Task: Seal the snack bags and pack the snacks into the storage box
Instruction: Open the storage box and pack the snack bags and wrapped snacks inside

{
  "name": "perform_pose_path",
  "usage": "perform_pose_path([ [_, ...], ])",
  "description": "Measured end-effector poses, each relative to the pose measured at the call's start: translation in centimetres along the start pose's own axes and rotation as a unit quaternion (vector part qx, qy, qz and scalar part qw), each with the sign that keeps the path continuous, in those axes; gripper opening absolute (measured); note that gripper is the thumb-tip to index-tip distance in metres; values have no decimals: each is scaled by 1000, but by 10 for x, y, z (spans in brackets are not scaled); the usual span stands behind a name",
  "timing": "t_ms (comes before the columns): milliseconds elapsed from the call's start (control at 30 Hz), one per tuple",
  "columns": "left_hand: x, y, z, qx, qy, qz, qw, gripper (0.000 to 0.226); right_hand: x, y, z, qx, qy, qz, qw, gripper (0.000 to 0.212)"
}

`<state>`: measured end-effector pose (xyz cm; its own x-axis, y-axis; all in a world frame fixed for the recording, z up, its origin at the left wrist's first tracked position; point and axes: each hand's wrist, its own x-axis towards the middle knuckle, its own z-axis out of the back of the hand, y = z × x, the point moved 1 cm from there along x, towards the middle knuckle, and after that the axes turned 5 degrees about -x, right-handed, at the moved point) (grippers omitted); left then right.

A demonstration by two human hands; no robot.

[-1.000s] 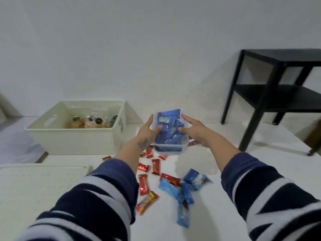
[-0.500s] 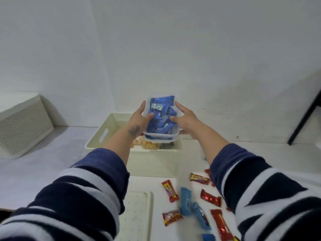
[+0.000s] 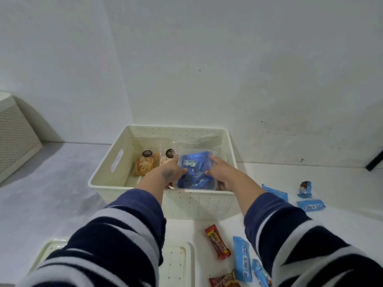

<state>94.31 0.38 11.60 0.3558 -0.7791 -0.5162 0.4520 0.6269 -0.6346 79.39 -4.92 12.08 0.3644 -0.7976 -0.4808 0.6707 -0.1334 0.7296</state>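
- cream storage box (image 3: 199, 204) on the white surface, against the wall
- its lid (image 3: 178, 264) lies flat near us, partly under our left sleeve
- clear tub of blue snacks (image 3: 195, 170) sits inside the box, right half, beside two clear snack bags (image 3: 148, 164)
- our left hand (image 3: 169, 172) and right hand (image 3: 220, 172) grip the tub's sides, fingers curled round it
- loose red wrapper (image 3: 217, 242) and blue wrappers (image 3: 241, 258) lie outside the box

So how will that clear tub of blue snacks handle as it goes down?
The clear tub looks rigid: both hands, left hand and right hand, grip its sides without denting it. Probably light, filled with small blue packets. No lid shows, so tilting may spill them.
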Motion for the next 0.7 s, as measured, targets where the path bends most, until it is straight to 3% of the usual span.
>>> perform_pose_path([
  [200,8,-10,-10,174,65,3,983,71,17,-6,-6,-110,14,-36,993,73],
  [333,15,-11,-18,201,69,19,977,93,17,3,-1,-191,33,-37,980,73],
  [433,18,-14,-22,205,69,41,975,95,13,17,11,-175,5,-8,985,67],
  [567,11,-23,-31,257,66,4,964,69,-1,37,35,-133,-34,43,990,65],
  [600,9,-26,-34,299,77,-13,951,69,-4,39,42,-118,-43,55,991,63],
  [700,5,-35,-35,254,88,9,963,82,-13,38,59,-111,-78,103,985,55],
])
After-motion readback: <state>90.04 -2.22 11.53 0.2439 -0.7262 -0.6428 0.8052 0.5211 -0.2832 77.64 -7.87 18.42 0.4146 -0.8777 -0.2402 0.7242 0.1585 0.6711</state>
